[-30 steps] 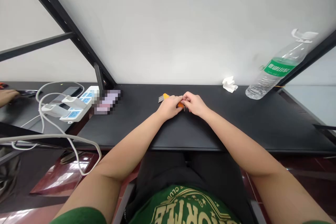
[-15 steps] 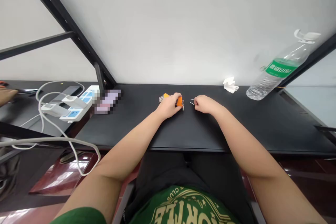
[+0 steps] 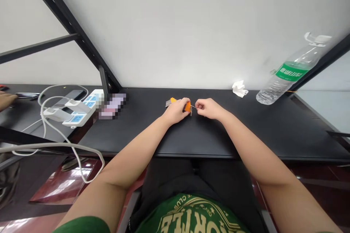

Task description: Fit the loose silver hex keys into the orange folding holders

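Observation:
My left hand [image 3: 176, 111] is wrapped round an orange holder [image 3: 187, 106] that looks like a hex key set, pressing it to the black table. Thin metal rods [image 3: 168, 103] stick out of its left end, and short bent metal ends [image 3: 191, 110] show at its right end. Close by on the right, my right hand [image 3: 206, 108] pinches a thin metal hex key [image 3: 194, 107]. The key's tip reaches the holder's right end; whether it sits in a slot is too small to tell. My left palm hides the holder's middle.
A crumpled tissue [image 3: 240, 89] lies near the wall, left of a large clear bottle [image 3: 294, 71]. To the left are a blurred-out phone-like object [image 3: 112, 106], a white power strip [image 3: 86, 107] with cables, and a phone [image 3: 71, 98]. Another person's hand [image 3: 6, 100] shows at the far left.
My right hand has moved left with the hex key, closing the gap to the orange holder. My left hand stays in place on the holder.

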`<control>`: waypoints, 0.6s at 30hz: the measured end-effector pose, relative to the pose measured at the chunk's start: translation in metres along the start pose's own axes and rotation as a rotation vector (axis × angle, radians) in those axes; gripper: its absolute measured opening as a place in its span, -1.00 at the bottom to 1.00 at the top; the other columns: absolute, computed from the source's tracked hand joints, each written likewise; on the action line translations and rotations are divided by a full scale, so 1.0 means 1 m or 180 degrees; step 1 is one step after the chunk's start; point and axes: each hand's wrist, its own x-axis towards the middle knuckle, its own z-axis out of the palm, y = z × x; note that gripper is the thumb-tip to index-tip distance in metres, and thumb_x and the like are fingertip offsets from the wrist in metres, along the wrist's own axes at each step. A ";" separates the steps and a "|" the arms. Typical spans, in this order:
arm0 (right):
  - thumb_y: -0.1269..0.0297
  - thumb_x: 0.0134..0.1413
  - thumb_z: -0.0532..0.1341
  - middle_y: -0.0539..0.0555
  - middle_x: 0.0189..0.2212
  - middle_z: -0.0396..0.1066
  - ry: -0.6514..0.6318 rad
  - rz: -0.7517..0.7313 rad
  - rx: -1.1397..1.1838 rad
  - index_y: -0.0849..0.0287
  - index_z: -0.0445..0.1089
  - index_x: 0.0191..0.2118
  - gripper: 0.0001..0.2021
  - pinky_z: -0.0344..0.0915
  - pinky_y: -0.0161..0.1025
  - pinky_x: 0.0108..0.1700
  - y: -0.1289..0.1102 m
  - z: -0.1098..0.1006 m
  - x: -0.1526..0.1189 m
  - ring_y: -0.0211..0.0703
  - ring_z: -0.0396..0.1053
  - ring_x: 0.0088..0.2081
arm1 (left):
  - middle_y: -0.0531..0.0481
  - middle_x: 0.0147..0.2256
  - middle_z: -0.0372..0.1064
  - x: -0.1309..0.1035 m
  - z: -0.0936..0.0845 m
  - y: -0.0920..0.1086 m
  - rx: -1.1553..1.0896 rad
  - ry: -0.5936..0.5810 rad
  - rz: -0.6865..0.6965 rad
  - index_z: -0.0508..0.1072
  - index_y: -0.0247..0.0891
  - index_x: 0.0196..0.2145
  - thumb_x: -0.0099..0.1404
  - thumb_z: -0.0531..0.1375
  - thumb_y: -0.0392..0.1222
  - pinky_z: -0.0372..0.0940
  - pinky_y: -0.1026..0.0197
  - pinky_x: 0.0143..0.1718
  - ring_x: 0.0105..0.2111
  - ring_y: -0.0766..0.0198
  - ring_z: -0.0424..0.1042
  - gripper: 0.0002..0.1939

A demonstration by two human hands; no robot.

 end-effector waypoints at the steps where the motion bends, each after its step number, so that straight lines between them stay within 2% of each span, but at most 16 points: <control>1: 0.39 -0.03 0.21 -0.06 -0.41 0.46 -0.0012 0.0047 0.0103 0.10 0.39 -0.32 -0.90 0.25 -0.29 -0.36 0.000 -0.001 0.000 -0.25 0.36 -0.45 | -0.06 -0.01 0.51 0.000 0.000 0.000 0.0000 -0.0004 -0.0005 0.30 -0.11 0.12 0.27 0.28 -0.23 0.40 0.04 0.02 -0.01 0.07 0.53 -0.52; 6: 0.38 -0.06 0.22 -0.07 -0.43 0.44 0.0017 0.0180 0.0526 0.10 0.40 -0.32 -0.89 0.29 -0.30 -0.42 0.002 -0.003 -0.002 -0.26 0.37 -0.52 | -0.06 0.00 0.51 0.001 0.001 -0.001 -0.0015 0.0003 0.0009 0.30 -0.10 0.12 0.28 0.28 -0.21 0.40 0.03 0.02 -0.01 0.06 0.52 -0.53; 18: 0.34 -0.01 0.25 -0.06 -0.47 0.43 -0.0022 0.0188 0.0705 0.11 0.48 -0.31 -0.90 0.30 -0.31 -0.42 0.008 -0.006 -0.002 -0.26 0.37 -0.53 | -0.06 0.01 0.50 -0.001 0.000 0.000 -0.0019 -0.0034 0.0024 0.32 -0.09 0.13 0.28 0.29 -0.21 0.41 0.02 0.02 -0.01 0.07 0.52 -0.53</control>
